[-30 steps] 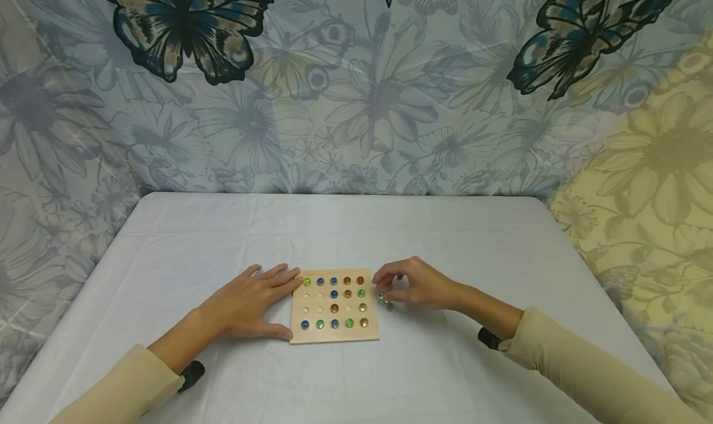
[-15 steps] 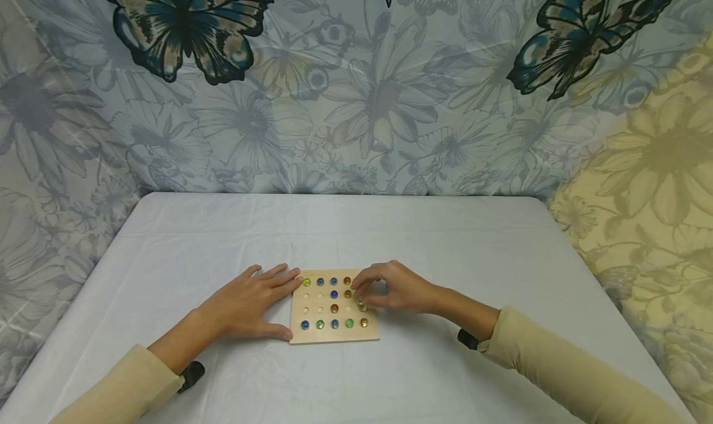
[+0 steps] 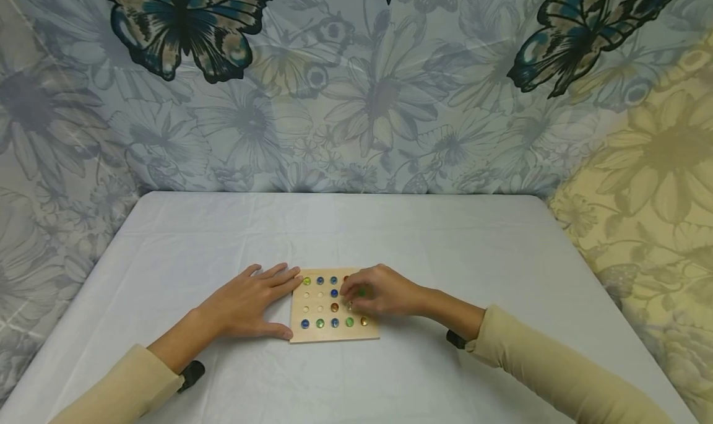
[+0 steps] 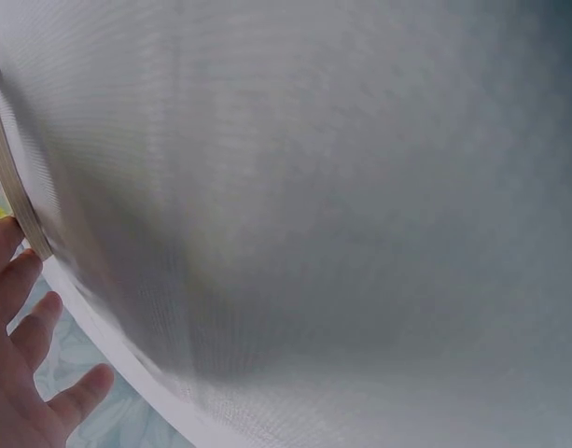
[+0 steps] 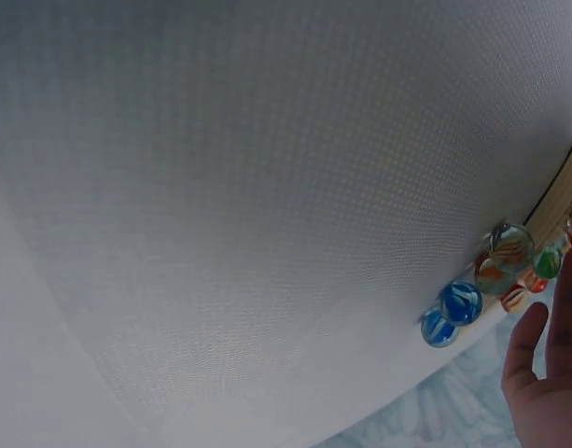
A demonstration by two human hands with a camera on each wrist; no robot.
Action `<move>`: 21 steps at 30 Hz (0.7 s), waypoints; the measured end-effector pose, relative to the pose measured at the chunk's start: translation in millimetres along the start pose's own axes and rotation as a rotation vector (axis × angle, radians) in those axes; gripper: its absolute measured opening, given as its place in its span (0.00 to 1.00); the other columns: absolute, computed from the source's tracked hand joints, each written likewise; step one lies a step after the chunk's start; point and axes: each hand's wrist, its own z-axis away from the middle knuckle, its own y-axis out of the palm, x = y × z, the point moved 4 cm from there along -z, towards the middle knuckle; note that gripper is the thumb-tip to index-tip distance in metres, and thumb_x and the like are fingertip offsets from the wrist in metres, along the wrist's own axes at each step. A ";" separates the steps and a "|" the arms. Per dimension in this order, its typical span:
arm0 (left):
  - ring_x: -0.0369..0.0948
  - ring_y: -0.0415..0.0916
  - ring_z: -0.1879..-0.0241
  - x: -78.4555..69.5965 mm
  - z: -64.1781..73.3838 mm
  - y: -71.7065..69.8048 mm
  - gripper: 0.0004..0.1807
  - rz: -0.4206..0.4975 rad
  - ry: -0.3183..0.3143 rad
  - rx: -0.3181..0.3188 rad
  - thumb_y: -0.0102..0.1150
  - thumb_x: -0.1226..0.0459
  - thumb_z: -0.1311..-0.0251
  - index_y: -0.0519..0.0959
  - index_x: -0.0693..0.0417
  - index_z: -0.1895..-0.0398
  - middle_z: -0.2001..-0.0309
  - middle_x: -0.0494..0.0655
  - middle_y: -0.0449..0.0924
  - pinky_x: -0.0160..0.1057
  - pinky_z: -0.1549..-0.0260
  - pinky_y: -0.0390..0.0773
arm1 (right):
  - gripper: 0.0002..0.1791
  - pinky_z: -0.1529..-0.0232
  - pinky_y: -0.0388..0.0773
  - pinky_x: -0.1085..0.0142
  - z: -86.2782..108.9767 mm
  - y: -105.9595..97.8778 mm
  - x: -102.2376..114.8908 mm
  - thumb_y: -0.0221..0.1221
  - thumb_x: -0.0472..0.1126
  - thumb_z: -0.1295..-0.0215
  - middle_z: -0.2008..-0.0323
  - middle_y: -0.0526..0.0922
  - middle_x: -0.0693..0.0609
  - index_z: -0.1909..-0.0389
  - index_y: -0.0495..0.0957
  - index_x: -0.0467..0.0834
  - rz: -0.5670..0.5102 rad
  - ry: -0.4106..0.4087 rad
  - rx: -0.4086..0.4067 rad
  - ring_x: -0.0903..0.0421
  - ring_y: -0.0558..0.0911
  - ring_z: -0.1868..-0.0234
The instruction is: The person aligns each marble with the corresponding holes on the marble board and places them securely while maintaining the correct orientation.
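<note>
A light wooden board (image 3: 313, 301) with rows of round hollows lies flat on the white table. Coloured glass marbles sit in many hollows, among them a blue marble (image 3: 305, 324) at the near left corner. My left hand (image 3: 245, 303) rests at the board's left side, fingers spread, with fingertips and thumb on its edge. Over the right half, my right hand (image 3: 390, 291) pinches a clear marble (image 3: 350, 306) at the third row. Its fingers hide part of the top rows. In the right wrist view, two fingers (image 5: 530, 341) of that hand stretch beyond the board's side.
Several loose marbles lie against the board's right side in the right wrist view, including a blue marble (image 5: 461, 303) and a clear striped marble (image 5: 510, 247). In the head view the right hand covers them. A patterned butterfly cloth (image 3: 384, 102) hangs behind the white table (image 3: 334, 232).
My right hand has carried a marble left from the loose ones beside the board to a hollow in the third row. The left hand has stayed in place.
</note>
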 end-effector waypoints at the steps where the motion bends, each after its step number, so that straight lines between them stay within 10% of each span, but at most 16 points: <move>1: 0.49 0.57 0.26 0.1 -0.1 0.1 0.56 0.001 0.000 0.000 0.48 0.23 0.49 0.61 0.46 0.23 0.24 0.44 0.58 0.63 0.35 0.60 | 0.12 0.47 0.77 0.67 -0.3 0.4 -0.2 0.65 0.31 0.38 0.57 0.86 0.56 0.54 0.83 0.41 0.015 0.004 0.002 0.67 0.82 0.57; 21: 0.49 0.57 0.26 0.2 -0.5 0.4 0.56 0.002 -0.001 0.002 0.49 0.23 0.48 0.61 0.47 0.23 0.24 0.45 0.58 0.63 0.35 0.60 | 0.13 0.45 0.75 0.59 -0.7 -12.9 1.0 0.67 0.32 0.39 0.60 0.88 0.57 0.53 0.84 0.42 0.095 0.023 -0.031 0.64 0.84 0.57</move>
